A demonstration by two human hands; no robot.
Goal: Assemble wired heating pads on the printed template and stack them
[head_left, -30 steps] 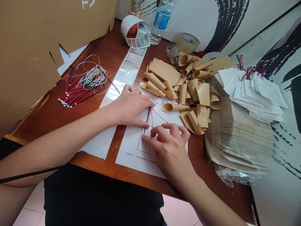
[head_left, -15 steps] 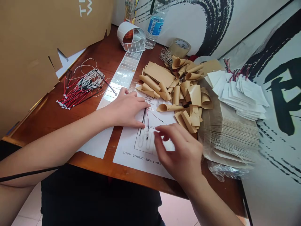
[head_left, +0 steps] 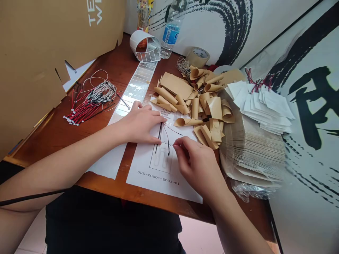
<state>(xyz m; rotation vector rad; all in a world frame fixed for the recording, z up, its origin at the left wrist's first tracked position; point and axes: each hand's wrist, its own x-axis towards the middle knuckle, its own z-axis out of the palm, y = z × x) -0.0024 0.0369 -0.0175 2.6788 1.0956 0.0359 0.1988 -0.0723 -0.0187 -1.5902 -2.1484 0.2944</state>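
Note:
My left hand (head_left: 144, 123) lies on the printed paper sheet (head_left: 152, 178), fingers stretched out and thumb apart. Beside its fingertips, thin red and black wires (head_left: 166, 131) fan out over the sheet. One ends in a small black tip (head_left: 168, 152) inside the printed rectangle; a straight dark strand (head_left: 160, 132) runs past my left thumb. My right hand (head_left: 197, 162) is closed in a pinch just right of the black-tipped wire. Whatever sits between its thumb and forefinger is too fine to make out.
A bundle of red, black and white wires (head_left: 92, 98) lies left. Behind are a label roll (head_left: 136, 40), a water bottle (head_left: 169, 35) and tape (head_left: 197, 58). Curled brown paper pieces (head_left: 186, 122), white packets (head_left: 261, 106) and a cardboard stack (head_left: 259, 155) crowd the right.
My right hand's fingers have drawn together into a pinch close to the wires. The black-tipped wire has shifted slightly right. My left hand stays on the sheet.

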